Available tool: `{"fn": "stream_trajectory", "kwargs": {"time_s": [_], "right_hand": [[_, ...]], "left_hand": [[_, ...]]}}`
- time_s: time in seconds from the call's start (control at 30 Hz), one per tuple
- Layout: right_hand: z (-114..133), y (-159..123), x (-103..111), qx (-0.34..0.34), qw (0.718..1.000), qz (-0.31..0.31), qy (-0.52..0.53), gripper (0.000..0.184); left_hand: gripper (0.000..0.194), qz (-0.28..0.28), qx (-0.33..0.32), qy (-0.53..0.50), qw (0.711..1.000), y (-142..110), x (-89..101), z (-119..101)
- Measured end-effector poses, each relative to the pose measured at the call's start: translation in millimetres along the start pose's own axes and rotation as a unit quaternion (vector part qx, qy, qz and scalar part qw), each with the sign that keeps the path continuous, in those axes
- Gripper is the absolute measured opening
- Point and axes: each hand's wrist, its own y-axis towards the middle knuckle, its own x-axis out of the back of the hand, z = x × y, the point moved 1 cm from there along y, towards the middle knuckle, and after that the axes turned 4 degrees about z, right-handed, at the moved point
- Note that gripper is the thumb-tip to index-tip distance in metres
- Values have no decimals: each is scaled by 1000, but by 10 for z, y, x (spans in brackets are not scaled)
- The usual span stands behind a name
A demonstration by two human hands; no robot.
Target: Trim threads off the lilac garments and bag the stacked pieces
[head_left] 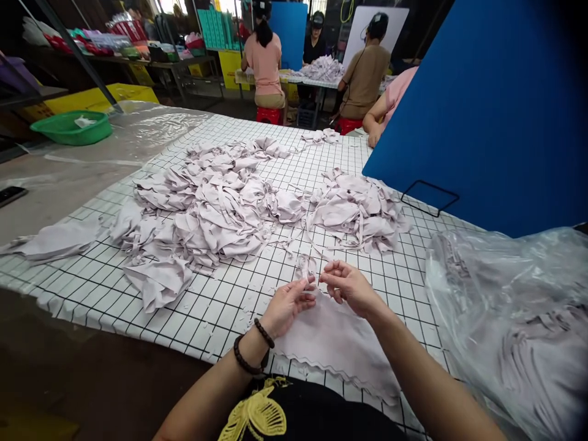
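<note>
A pale lilac piece of fabric (340, 346) with a wavy edge lies on the grid-patterned cloth in front of me. My left hand (290, 304), with dark bead bracelets at the wrist, pinches the far end of this fabric, where a narrow gathered strip (305, 266) stands up. Close on its right, my right hand (348, 286) has thumb and forefinger pressed together. Whatever is between those fingertips is too small to make out. Tiny pale scraps (248, 306) are scattered left of the hands.
Heaps of similar fabric lie beyond my hands, a large pile (220, 208) and a smaller pile (358, 208). A clear plastic bag (505, 318) of fabric sits at right, below a blue board (496, 122). A green basin (73, 127) stands far left. Several people work beyond.
</note>
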Motion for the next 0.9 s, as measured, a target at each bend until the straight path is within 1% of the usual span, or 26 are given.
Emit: {"fn": "stream_trajectory", "kwargs": {"time_s": [0.07,0.2,0.27,0.33,0.37,0.4,0.43,0.5,0.53,0.57,0.6,0.63,0.67,0.73,0.9], "right_hand": [[1,-24,-30,-37,997,25,56,38],[40,10,-117,-65,995,46,65,40],[54,50,-136,-69,993,68,72,40],[43,80,-128,-81,989,98,75,41],[28,87,-114,-90,987,107,74,42],[9,88,-95,-98,986,109,75,44],[-13,84,-72,-105,986,106,75,46],[-62,62,-26,-114,987,90,65,43],[-86,48,-8,-116,988,85,54,40],[-108,33,2,-117,989,84,43,35],[-128,18,3,-115,989,85,34,32],[-145,4,-3,-111,990,86,30,30],[-158,-9,-18,-104,991,84,32,28],[-181,-32,-65,-91,993,68,45,27],[-277,-77,-210,-66,996,-32,51,27]], "left_hand": [[38,0,-12,3,1000,12,-7,-11],[37,-4,-28,61,998,32,-18,-19],[39,0,-32,103,994,27,-11,-30],[41,2,-46,182,982,0,7,-49],[41,-5,-63,243,968,-25,18,-61],[40,-18,-88,317,944,-56,29,-74],[38,-37,-120,396,910,-93,37,-84],[35,-85,-175,543,817,-171,47,-91],[36,-106,-189,600,770,-204,50,-84],[38,-119,-193,645,730,-228,51,-69],[39,-121,-188,678,700,-241,53,-50],[39,-117,-180,701,680,-243,56,-28],[39,-109,-173,715,669,-234,61,-5],[36,-99,-168,725,660,-193,78,32],[29,-108,-158,720,667,-74,143,74]]}}
